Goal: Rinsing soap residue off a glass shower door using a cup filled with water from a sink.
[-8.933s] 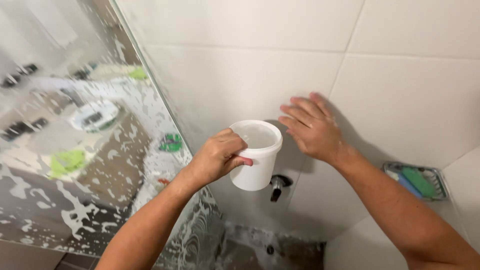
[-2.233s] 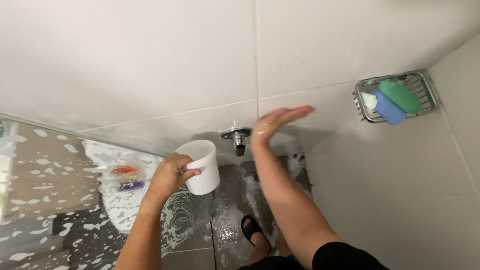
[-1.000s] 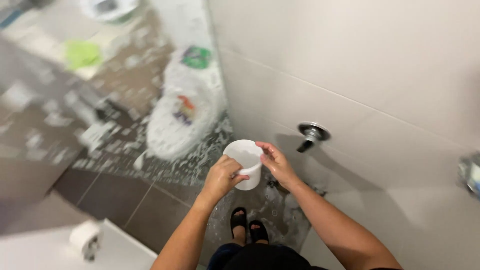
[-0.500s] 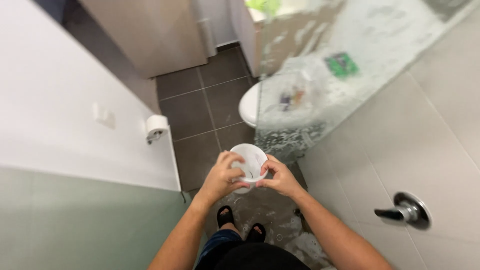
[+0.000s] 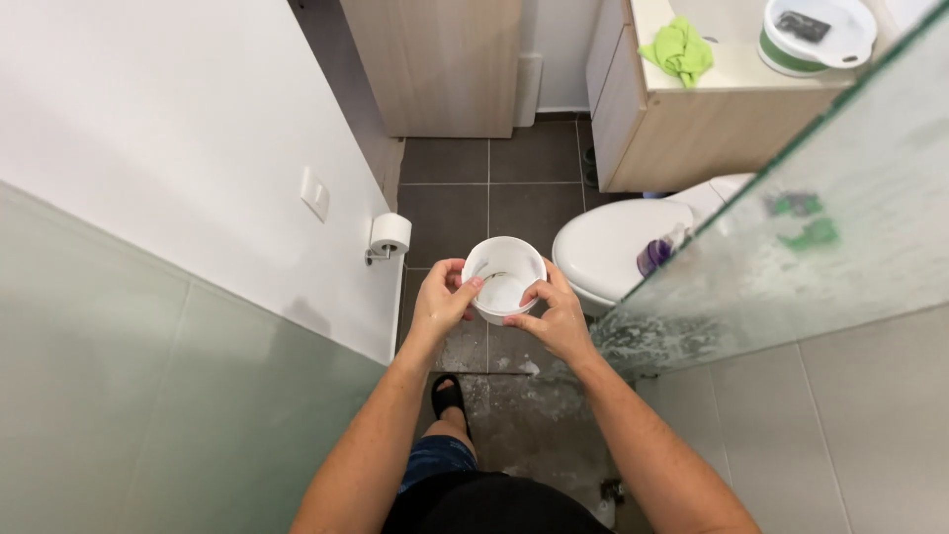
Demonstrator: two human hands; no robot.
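I hold a small white plastic tub [image 5: 504,277] in front of me with both hands, its open mouth facing up. My left hand [image 5: 441,299] grips its left rim, thumb over the edge. On the right side, my right hand [image 5: 553,314] clasps the wall and rim. The inside of the tub looks white with a thin wire handle lying across it. Below, my foot in a black sandal [image 5: 447,396] stands on the wet dark floor tiles.
A soapy glass shower screen [image 5: 791,247] stands at the right, a white toilet [image 5: 618,247] behind it. A toilet roll [image 5: 389,235] hangs on the left wall. A wooden vanity [image 5: 692,119] carries a green cloth [image 5: 678,47] and a white basin [image 5: 817,32].
The view has swung away from the tiled shower wall and tap toward the bathroom door. My right hand left the wall and joined my left hand on the tub.
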